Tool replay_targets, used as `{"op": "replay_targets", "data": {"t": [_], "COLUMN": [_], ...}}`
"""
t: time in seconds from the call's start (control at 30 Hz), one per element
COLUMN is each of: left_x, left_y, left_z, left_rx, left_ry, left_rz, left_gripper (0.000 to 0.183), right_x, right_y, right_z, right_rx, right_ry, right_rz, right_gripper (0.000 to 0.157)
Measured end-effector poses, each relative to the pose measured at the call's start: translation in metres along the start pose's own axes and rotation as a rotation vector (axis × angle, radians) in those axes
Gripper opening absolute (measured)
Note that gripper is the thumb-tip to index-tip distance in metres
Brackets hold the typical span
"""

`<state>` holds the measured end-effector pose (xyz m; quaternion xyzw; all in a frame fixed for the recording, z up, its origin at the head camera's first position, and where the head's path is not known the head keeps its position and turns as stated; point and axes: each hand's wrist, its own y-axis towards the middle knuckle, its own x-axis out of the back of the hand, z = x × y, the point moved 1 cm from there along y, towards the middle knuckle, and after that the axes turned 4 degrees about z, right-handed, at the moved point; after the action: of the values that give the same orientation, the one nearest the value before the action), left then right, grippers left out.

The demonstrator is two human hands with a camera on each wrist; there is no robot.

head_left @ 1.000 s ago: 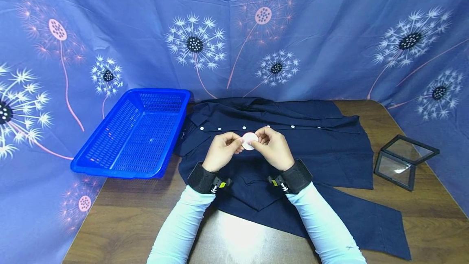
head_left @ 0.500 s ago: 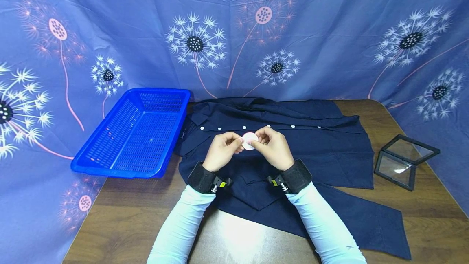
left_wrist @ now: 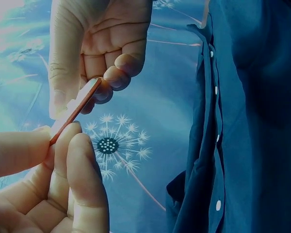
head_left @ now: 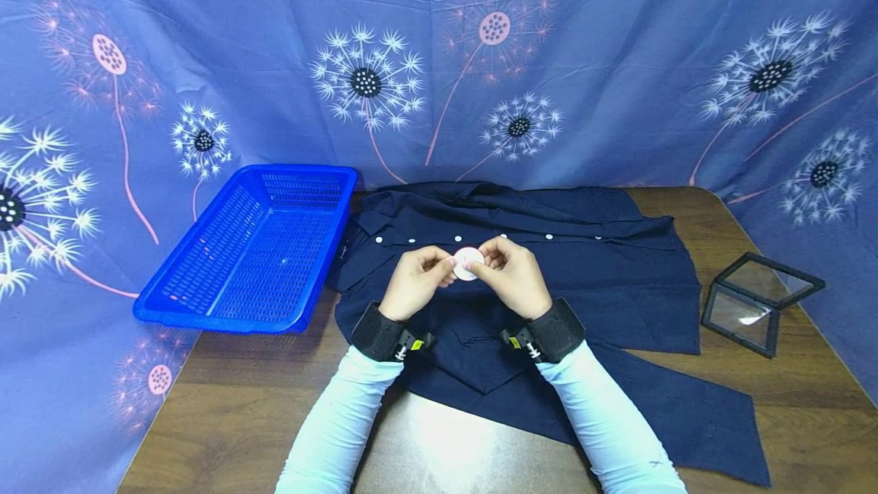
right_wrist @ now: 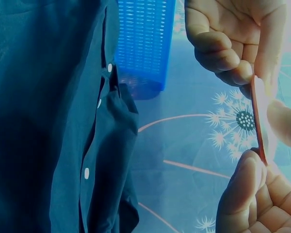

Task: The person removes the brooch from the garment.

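Hardly anything has moved since half a second ago: my two hands hold the same pose, and the small white disc is where it was, between them. My left hand (head_left: 414, 280) pinches the near-side edge of that white disc (head_left: 469, 264) between thumb and fingers, the other fingers curled. My right hand (head_left: 514, 277) grips the opposite edge, its thumb lying over the white face and its fingers behind. Seen edge-on from both wrists, the disc is thin, with a reddish rim.

Below both hands a dark navy shirt (head_left: 617, 288) is spread out, its row of white buttons (head_left: 458, 238) running just beyond my fingertips. One long piece of the dark fabric reaches out to the right of my right forearm.

Well to the left of my left hand sits a blue perforated basket (head_left: 206, 322), tilted slightly in my view. Well to the right of my right hand, a black hinged frame (head_left: 746, 294) with clear panes lies spread apart on the wooden table (head_left: 240, 402). Black straps (head_left: 557, 330) circle my wrists above light sleeves (head_left: 343, 410). Beyond my hands hangs a blue cloth (head_left: 597, 36) printed with dandelions.
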<state>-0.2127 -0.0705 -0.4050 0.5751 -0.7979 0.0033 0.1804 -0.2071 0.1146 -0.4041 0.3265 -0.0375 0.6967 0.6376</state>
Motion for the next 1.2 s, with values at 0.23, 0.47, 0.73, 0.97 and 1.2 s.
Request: {"op": "replay_targets", "data": {"t": [0.23, 0.47, 0.73, 0.97, 1.2], "left_x": [0.001, 0.002, 0.000, 0.001, 0.002], "left_y": [0.001, 0.001, -0.001, -0.010, -0.012], "left_z": [0.000, 0.000, -0.009, -0.038, -0.040], "left_rx": [0.006, 0.005, 0.028, 0.044, 0.043], "left_ry": [0.009, 0.013, 0.027, 0.018, 0.008], "left_rz": [0.011, 0.013, 0.010, 0.008, -0.001], "left_gripper": [0.014, 0.014, 0.016, 0.016, 0.018], "right_x": [0.001, 0.002, 0.003, 0.003, 0.003], "right_y": [0.000, 0.001, 0.001, 0.002, 0.002], "right_z": [0.000, 0.002, 0.002, 0.003, 0.004], "right_rx": [0.005, -0.006, -0.021, -0.024, -0.025], "right_ry": [-0.002, 0.009, 0.021, 0.022, 0.023], "right_rz": [0.003, 0.011, 0.012, 0.012, 0.018], "right_gripper": [0.019, 0.019, 0.019, 0.020, 0.019]}}
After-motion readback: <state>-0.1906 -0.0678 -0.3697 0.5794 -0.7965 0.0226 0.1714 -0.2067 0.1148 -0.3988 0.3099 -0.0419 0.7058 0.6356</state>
